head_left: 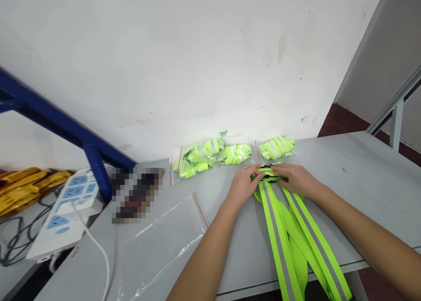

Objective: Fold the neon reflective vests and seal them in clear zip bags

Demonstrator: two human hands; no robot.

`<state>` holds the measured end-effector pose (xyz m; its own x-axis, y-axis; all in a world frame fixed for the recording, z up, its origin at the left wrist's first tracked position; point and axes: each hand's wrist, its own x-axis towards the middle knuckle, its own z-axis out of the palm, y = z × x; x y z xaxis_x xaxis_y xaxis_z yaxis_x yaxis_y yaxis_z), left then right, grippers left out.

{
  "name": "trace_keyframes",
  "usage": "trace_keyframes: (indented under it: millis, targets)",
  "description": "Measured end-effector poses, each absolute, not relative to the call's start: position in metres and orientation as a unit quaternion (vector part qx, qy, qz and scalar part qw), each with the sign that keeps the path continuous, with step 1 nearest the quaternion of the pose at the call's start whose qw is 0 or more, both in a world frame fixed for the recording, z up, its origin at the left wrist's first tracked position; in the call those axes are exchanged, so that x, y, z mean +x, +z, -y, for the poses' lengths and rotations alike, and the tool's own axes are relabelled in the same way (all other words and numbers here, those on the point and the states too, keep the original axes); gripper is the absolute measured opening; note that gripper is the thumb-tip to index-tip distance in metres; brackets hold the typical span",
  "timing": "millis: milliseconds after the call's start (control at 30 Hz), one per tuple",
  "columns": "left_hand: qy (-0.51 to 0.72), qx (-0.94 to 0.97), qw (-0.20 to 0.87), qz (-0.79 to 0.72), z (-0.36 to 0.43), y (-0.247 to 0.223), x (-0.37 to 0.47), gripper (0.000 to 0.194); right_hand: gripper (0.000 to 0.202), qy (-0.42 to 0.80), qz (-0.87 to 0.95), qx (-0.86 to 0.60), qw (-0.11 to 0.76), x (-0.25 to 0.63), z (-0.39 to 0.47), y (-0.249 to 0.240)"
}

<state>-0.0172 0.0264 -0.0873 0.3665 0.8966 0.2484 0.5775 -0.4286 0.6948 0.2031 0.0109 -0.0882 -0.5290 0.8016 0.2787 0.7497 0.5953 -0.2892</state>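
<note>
Neon green straps with grey reflective stripes (278, 231) run across the grey table and hang over its front edge. At their far end is a gathered part with black pieces, between both hands. My left hand (245, 180) is closed on the left side of this bundle, and my right hand (292, 177) is closed on its right side. Just beyond the hands, clear bags of folded green straps (200, 154) lie along the wall, with another such bag (277, 148) at the right. A flat clear bag with a red seal line (164, 244) lies left of my left forearm.
A white power strip (70, 209) with a white cable stands at the left, beside yellow items (29, 185). A blue metal frame (59, 121) crosses the left side. A blurred-out object (136, 196) lies near it. The wall (197, 64) bounds the table's back.
</note>
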Motion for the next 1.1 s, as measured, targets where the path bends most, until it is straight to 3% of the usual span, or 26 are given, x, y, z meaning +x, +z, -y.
trace_keyframes:
  millis: [67, 200, 333, 367, 467, 533, 733, 900, 1100]
  targets:
    - [0.312, 0.766, 0.259, -0.498, -0.027, -0.089, -0.014, 0.015, 0.029, 0.086, 0.87, -0.442, 0.198, 0.203, -0.008, -0.083]
    - [0.259, 0.76, 0.277, -0.528, -0.028, -0.091, -0.011, 0.043, 0.021, 0.145, 0.849, -0.456, 0.225, 0.2, -0.012, -0.08]
    - [0.217, 0.78, 0.291, -0.51, -0.027, -0.089, -0.012, 0.053, 0.008, 0.152, 0.825, -0.484, 0.251, 0.192, -0.02, -0.083]
    - [0.217, 0.786, 0.29, -0.502, -0.027, -0.089, -0.013, 0.054, 0.013, 0.143, 0.818, -0.494, 0.258, 0.19, -0.021, -0.084]
    - [0.222, 0.805, 0.273, -0.477, -0.026, -0.087, -0.013, 0.048, 0.054, 0.119, 0.794, -0.529, 0.274, 0.19, -0.022, -0.084]
    - [0.23, 0.816, 0.253, -0.466, -0.026, -0.086, -0.012, 0.044, 0.065, 0.118, 0.791, -0.539, 0.265, 0.193, -0.023, -0.084]
    - [0.261, 0.862, 0.13, -0.415, -0.021, -0.085, 0.0, 0.02, 0.02, 0.072, 0.835, -0.511, 0.191, 0.199, -0.025, -0.081]
    - [0.277, 0.866, 0.121, -0.399, -0.018, -0.087, 0.0, 0.018, 0.033, -0.009, 0.858, -0.49, 0.154, 0.194, -0.019, -0.085]
    - [0.35, 0.801, 0.25, -0.415, -0.015, -0.084, -0.007, 0.009, 0.037, -0.037, 0.861, -0.487, 0.141, 0.193, -0.017, -0.092]
